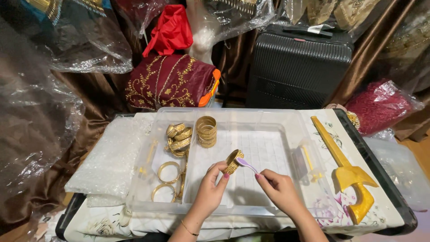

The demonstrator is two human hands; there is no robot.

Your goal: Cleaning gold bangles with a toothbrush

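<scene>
We are holding the wide gold studded bangle (233,161) over the clear plastic tray (251,134), left hand (210,190) fingers clamped on its near rim. Right hand (280,188) fingers are pinching the purple-headed toothbrush (246,164), bristles touching the bangle's right edge. Judgement: we are best brushing lightly, turning the bangle gradually, keeping it above the tray.

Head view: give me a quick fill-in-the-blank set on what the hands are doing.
1. The left hand holds a ____ bangle over the clear plastic bin.
2. The right hand holds a small ____ brush against it.
3. A stack of bangles stands in the bin, ____ of the held bangle.

Missing: gold; purple; behind
</scene>
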